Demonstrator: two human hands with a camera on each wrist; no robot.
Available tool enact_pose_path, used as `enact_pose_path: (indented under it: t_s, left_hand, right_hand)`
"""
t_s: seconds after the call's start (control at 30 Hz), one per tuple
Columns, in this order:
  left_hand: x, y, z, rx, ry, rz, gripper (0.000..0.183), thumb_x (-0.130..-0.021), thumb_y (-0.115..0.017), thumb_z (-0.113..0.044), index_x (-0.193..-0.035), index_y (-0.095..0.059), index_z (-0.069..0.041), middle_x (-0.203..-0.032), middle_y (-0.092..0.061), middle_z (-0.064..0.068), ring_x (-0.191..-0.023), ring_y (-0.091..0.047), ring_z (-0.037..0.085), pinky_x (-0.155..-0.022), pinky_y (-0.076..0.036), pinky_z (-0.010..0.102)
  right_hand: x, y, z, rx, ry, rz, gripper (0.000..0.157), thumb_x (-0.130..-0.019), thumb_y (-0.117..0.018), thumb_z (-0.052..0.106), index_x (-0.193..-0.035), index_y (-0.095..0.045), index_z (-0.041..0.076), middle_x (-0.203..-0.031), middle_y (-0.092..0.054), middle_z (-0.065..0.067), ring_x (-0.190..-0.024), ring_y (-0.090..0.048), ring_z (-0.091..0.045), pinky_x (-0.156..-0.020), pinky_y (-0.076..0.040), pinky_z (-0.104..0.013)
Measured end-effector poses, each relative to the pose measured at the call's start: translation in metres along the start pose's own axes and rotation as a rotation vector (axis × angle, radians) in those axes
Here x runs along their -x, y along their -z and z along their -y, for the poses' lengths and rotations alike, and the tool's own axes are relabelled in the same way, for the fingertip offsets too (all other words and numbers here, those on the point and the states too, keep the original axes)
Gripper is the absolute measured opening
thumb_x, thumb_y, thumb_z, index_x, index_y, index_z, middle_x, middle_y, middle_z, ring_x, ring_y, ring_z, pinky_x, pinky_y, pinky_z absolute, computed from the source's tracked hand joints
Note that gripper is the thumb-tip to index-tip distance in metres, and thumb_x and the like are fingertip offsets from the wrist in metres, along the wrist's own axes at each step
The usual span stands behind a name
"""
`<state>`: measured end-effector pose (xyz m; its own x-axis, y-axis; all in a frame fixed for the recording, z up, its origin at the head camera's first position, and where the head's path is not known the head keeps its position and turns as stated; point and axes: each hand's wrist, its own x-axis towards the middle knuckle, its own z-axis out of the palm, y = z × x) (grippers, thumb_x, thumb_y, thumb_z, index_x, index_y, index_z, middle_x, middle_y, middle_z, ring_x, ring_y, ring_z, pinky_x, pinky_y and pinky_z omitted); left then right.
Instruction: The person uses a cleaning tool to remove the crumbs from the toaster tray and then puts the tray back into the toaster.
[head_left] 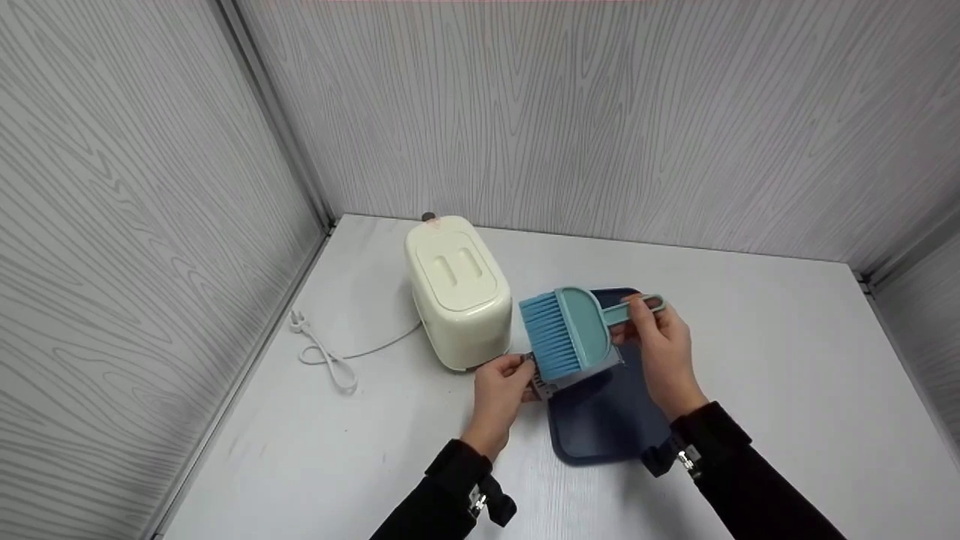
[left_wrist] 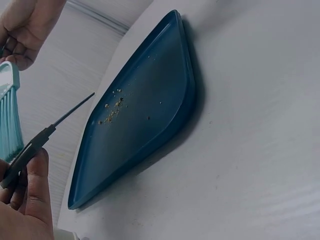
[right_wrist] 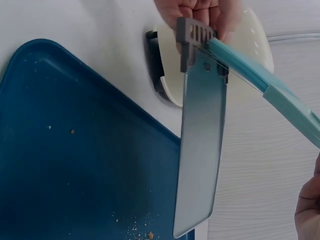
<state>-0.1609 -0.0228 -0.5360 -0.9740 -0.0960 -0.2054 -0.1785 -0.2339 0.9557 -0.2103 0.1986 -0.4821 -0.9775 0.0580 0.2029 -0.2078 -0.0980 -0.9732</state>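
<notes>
My left hand [head_left: 499,394] pinches the slotted grey end of a flat metal crumb tray [right_wrist: 200,135], which is held up above a dark blue serving tray [head_left: 600,427]. In my right hand [head_left: 664,352] is the light blue handle of a small brush [head_left: 589,322]. Its bristles [head_left: 551,334] lie over the crumb tray near the slotted end, as the right wrist view shows. Brown crumbs [left_wrist: 114,111] are scattered on the serving tray. In the head view the brush covers much of the crumb tray.
A cream toaster [head_left: 461,277] stands on the white table left of the serving tray, close to my left hand. Its cord runs left to a white plug [head_left: 298,321]. Grey wood-grain panels [head_left: 525,112] enclose the table at the back and both sides.
</notes>
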Motion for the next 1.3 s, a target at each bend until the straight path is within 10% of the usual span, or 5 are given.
enact_pose_path:
  t_s: [1.3]
  left_hand:
    - [-0.004, 0.0, 0.001, 0.016, -0.004, 0.02, 0.024, -0.099, -0.064, -0.007, -0.116, -0.071, 0.007, -0.099, -0.072, 0.015, -0.076, -0.072, 0.017, -0.067, -0.062, 0.031]
  right_hand:
    - [-0.003, 0.032, 0.011, 0.324, 0.027, -0.056, 0.033, -0.111, -0.049, 0.021, -0.129, -0.057, -0.006, -0.099, -0.064, -0.027, -0.08, -0.065, -0.016, -0.072, -0.056, -0.022]
